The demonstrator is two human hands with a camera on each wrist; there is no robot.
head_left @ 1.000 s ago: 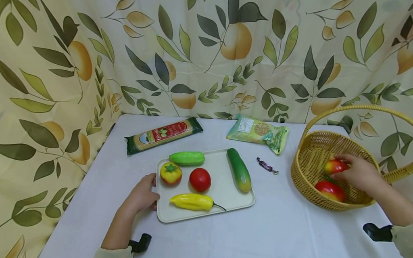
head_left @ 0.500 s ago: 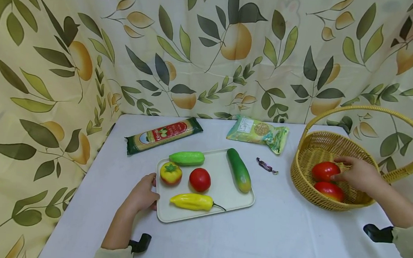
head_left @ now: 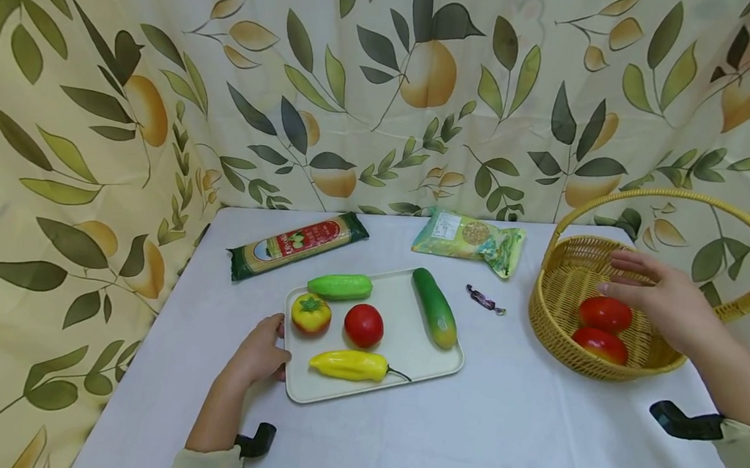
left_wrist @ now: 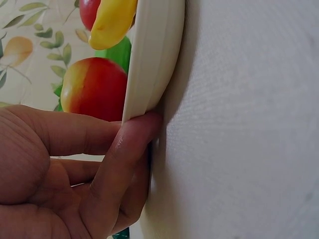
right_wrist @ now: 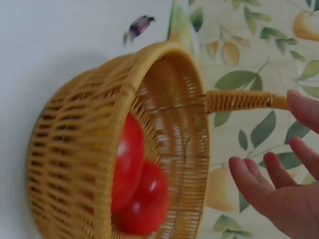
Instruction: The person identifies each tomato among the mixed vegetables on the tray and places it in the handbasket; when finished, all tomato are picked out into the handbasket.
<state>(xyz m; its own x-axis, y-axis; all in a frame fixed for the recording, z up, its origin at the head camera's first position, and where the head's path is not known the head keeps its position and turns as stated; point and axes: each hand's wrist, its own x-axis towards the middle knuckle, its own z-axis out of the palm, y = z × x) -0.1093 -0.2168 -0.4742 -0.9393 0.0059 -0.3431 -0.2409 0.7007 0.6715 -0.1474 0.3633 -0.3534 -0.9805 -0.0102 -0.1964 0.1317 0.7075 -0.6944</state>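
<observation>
The left edge of a white tray [head_left: 401, 328] is gripped by the curled fingers of the left hand [head_left: 263, 354], its outer wall being touched at the fingertips in the left wrist view; this hold is presumably used for steadying, since no lift from the tabletop [head_left: 498, 435] is apparent. Nothing is held in the right hand [head_left: 664, 297]: its fingers are released and extended above a wicker basket [head_left: 554, 349]. Whether the handle [head_left: 675, 195] is touched by them cannot be told. Below the right fingers, a red fruit [head_left: 605, 315] and a second red fruit [head_left: 600, 346] are set close together inside the basket; rolling away is judged to be prevented by the woven wall. Just in from the left fingers, a yellow-red fruit [head_left: 310, 315] is seated on the tray, with a tomato [head_left: 364, 326], a yellow pepper [head_left: 349, 365], a light green vegetable [head_left: 340, 286] and, farthest from those fingers, a cucumber [head_left: 434, 308], all probably contained by the raised rim. Ahead of the left fingers a long packet [head_left: 297, 246] is laid flat; a wrapped candy [head_left: 485, 300] is placed between both hands, nearer the right fingers.
</observation>
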